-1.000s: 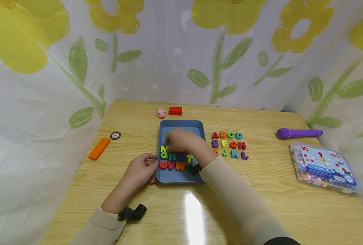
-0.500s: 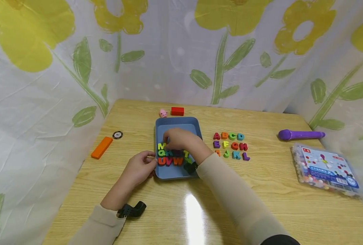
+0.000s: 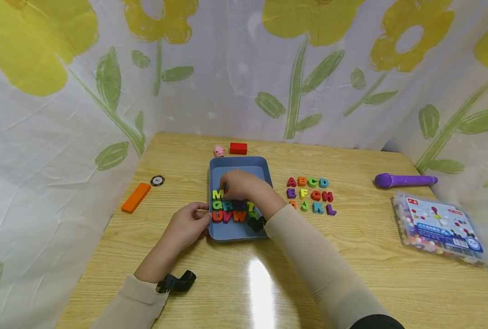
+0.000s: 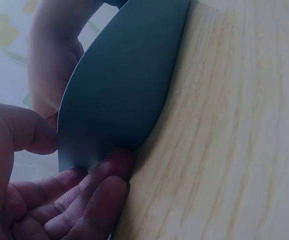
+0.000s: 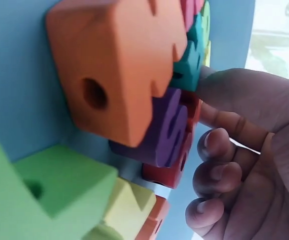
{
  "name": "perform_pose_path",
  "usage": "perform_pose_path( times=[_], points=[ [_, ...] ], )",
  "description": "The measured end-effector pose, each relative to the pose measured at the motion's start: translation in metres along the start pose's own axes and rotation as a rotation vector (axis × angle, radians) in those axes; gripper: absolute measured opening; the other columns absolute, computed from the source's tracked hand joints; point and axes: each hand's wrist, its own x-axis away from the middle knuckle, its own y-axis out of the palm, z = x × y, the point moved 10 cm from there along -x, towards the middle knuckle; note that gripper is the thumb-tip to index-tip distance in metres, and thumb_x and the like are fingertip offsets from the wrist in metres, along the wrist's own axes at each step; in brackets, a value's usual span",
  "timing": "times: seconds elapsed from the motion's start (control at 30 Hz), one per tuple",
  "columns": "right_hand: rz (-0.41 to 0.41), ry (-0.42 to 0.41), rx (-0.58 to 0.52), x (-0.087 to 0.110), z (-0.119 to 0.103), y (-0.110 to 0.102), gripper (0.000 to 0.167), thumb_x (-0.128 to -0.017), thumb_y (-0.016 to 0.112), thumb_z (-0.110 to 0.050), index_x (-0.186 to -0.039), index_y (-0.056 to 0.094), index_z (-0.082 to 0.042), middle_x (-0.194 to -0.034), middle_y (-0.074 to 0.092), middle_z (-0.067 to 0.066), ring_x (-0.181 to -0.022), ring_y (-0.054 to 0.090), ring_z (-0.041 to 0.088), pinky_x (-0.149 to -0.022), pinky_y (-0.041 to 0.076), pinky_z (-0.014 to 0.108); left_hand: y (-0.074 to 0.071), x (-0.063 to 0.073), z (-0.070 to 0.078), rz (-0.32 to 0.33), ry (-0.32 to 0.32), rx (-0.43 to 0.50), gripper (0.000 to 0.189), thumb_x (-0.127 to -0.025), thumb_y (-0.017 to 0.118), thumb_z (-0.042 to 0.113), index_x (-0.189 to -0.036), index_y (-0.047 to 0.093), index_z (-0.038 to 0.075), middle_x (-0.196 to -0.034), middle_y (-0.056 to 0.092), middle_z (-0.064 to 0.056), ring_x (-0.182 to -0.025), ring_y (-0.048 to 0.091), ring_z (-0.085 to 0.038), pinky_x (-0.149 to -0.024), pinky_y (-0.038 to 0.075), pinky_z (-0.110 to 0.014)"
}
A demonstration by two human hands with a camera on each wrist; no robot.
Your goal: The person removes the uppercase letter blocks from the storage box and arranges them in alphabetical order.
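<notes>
A blue-grey tray (image 3: 237, 238) holds rows of coloured letter blocks. My left hand (image 3: 189, 224) grips its left wall, thumb at the rim and fingers curled against the outer side (image 4: 119, 90). Inside the tray my right hand (image 3: 246, 186) reaches down over the upper row. Its thumb and index finger pinch at a red letter block (image 5: 192, 107), beside the teal R (image 5: 188, 67) and purple S (image 5: 165, 131). Its other fingers are curled. A yellow M (image 3: 218, 194) lies just left of these fingertips. Orange W (image 3: 239, 216) is in the lower row. The hand hides part of the upper row.
Right of the tray, more letter blocks, such as a blue D (image 3: 323, 183), lie in rows. Behind it are a pink pig (image 3: 219, 151) and a red block (image 3: 238, 148). An orange bar (image 3: 135, 198), a chip (image 3: 157, 181), a purple microphone (image 3: 404, 180) and a clear case (image 3: 439, 226) lie farther out.
The tray has shifted slightly left and away on the table, with my left hand still on its wall. My right hand stays over the upper row, its fingers moving only a little.
</notes>
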Motion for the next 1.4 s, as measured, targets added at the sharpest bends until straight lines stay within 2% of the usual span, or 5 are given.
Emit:
perform_pose_path(
  times=[0.13, 0.4, 0.7, 1.03, 1.4],
  points=[
    [0.006, -0.010, 0.015, 0.002, 0.001, -0.001, 0.030, -0.102, 0.078, -0.028, -0.128, 0.078, -0.013, -0.123, 0.075, 0.004, -0.104, 0.066, 0.020, -0.095, 0.059, 0.038, 0.002, -0.001, 0.000, -0.004, 0.001, 0.000, 0.040, -0.104, 0.065, 0.022, -0.139, 0.066, 0.003, -0.107, 0.079, -0.013, -0.075, 0.072, -0.016, -0.071, 0.064, -0.031],
    [0.060, -0.006, -0.048, 0.023, 0.006, -0.023, 0.032, -0.102, 0.076, -0.029, -0.132, 0.074, -0.016, -0.120, 0.073, 0.006, -0.084, 0.068, 0.020, -0.075, 0.059, 0.034, 0.006, -0.003, 0.000, -0.011, -0.010, 0.005, 0.041, -0.104, 0.064, 0.022, -0.140, 0.066, 0.003, -0.109, 0.079, -0.014, -0.076, 0.072, -0.017, -0.071, 0.064, -0.032],
    [0.295, -0.042, -0.141, 0.105, 0.059, -0.059, 0.034, -0.103, 0.074, -0.024, -0.134, 0.074, -0.011, -0.082, 0.058, 0.006, -0.072, 0.049, 0.020, -0.067, 0.042, 0.037, 0.008, -0.001, 0.001, -0.022, -0.013, 0.023, 0.044, -0.105, 0.066, 0.022, -0.145, 0.064, 0.004, -0.115, 0.078, -0.017, -0.079, 0.073, -0.017, -0.072, 0.065, -0.033],
    [0.326, 0.133, -0.216, 0.186, 0.143, -0.021, 0.031, -0.101, 0.073, -0.015, -0.131, 0.074, -0.006, -0.077, 0.052, 0.005, -0.067, 0.044, 0.018, -0.065, 0.039, 0.036, 0.006, 0.001, 0.000, -0.016, -0.012, 0.028, 0.053, -0.106, 0.066, 0.023, -0.156, 0.056, 0.009, -0.119, 0.073, -0.019, -0.080, 0.071, -0.019, -0.072, 0.064, -0.033],
    [0.292, 0.157, -0.251, 0.192, 0.165, 0.016, 0.028, -0.096, 0.074, -0.010, -0.123, 0.077, -0.008, -0.077, 0.049, 0.002, -0.070, 0.045, 0.018, -0.065, 0.038, 0.034, 0.007, -0.003, 0.001, -0.036, -0.005, 0.040, 0.057, -0.105, 0.065, 0.017, -0.160, 0.051, 0.008, -0.126, 0.070, -0.023, -0.082, 0.070, -0.021, -0.072, 0.063, -0.033]
  ],
)
